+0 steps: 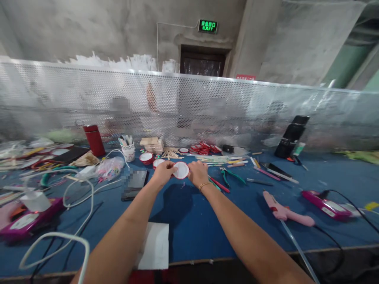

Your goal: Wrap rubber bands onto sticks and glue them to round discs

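A round white disc with a red rim (pixel 181 170) is held up over the middle of the table, its white face towards me. My left hand (pixel 165 172) pinches its left edge between thumb and fingers. At the opposite edge, my right hand (pixel 198 173) has its fingers closed on the rim; a bracelet circles that wrist. Just behind my left hand stand similar round red-and-white pieces (pixel 146 158), one partly hidden by the hand. Green-handled pliers (pixel 233 176) and a red pen-like stick (pixel 219 184) lie to the right of my right hand.
A pink glue gun (pixel 286 211) lies at right, near a purple power strip (pixel 327 205). White cable (pixel 92 189) loops across the left. Behind are stacked red discs (pixel 204 148), wooden sticks (pixel 173 153), a pen cup (pixel 128 152) and a red flask (pixel 94 141). White paper (pixel 155 244) lies at the front edge.
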A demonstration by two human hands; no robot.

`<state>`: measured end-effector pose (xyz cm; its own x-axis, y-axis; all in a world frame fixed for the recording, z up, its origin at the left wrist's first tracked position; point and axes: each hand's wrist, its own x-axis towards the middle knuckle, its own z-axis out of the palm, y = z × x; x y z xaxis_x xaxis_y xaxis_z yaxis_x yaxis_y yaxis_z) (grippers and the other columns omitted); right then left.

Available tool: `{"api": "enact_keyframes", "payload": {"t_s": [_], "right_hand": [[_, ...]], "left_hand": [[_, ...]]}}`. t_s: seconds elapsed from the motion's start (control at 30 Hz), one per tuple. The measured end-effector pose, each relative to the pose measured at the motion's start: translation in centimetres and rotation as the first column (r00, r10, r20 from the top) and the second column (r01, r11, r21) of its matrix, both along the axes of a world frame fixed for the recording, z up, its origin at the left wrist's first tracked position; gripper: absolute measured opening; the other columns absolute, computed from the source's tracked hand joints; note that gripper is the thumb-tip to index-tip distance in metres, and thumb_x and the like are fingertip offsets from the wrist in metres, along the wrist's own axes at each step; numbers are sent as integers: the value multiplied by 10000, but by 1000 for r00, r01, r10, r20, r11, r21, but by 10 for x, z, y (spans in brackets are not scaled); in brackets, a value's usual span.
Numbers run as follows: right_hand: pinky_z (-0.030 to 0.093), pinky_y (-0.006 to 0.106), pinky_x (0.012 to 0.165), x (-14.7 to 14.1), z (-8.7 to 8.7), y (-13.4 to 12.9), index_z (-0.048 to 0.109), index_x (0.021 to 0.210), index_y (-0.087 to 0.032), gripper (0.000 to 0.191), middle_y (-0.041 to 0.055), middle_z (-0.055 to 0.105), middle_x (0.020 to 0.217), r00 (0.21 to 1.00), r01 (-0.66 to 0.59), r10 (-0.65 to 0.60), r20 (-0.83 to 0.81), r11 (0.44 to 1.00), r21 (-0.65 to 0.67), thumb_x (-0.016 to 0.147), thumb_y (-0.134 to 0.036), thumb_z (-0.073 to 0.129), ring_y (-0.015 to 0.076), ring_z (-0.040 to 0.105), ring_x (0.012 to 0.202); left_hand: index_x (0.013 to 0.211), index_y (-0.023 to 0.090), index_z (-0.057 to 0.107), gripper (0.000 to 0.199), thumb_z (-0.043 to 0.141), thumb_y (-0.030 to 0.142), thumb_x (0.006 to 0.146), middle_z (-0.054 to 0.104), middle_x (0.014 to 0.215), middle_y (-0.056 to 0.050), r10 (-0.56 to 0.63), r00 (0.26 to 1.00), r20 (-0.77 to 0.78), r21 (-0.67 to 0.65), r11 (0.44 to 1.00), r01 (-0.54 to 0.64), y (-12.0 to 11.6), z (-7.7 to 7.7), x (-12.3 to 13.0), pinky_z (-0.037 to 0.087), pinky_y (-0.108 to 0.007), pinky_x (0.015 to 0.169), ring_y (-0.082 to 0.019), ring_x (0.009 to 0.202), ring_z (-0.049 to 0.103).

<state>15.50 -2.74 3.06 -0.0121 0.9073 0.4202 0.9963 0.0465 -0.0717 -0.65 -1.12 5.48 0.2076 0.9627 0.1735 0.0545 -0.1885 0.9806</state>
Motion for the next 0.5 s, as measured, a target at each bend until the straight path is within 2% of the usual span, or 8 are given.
{"api": "enact_keyframes", "payload": {"t_s": [0.17,0.3,0.4,0.5], "right_hand": [[258,386,839,-2,1,0,652,996,-238,226,108,615,974,1000,4,-4,-10,998,-59,861,-247,471,238,453,984],[266,376,849,1,7,-4,688,902,-262,247,70,640,965,995,-40,42,-85,999,22,890,-335,452,218,467,984],[309,341,830,6,8,-4,701,872,-271,217,36,661,954,971,-59,66,-230,998,38,850,-385,517,198,510,954],[375,290,756,11,3,1,697,833,-227,223,25,679,888,870,-113,117,-479,993,39,782,-412,584,171,565,845]], "left_hand": [[657,135,562,226,728,248,552,506,521,38,-54,998,-25,6,999,54,0,-3,0,349,-207,468,-79,472,445],[668,133,569,247,733,260,535,522,544,35,-55,998,-31,1,998,55,-1,-5,0,360,-204,480,-82,495,458],[660,135,567,265,743,264,508,503,534,46,-102,994,-41,-42,994,100,-3,-6,0,351,-200,480,-74,488,446],[613,139,554,251,744,242,485,485,513,51,-161,983,-91,-85,985,153,-5,-6,-1,346,-204,475,-74,474,435]]}}
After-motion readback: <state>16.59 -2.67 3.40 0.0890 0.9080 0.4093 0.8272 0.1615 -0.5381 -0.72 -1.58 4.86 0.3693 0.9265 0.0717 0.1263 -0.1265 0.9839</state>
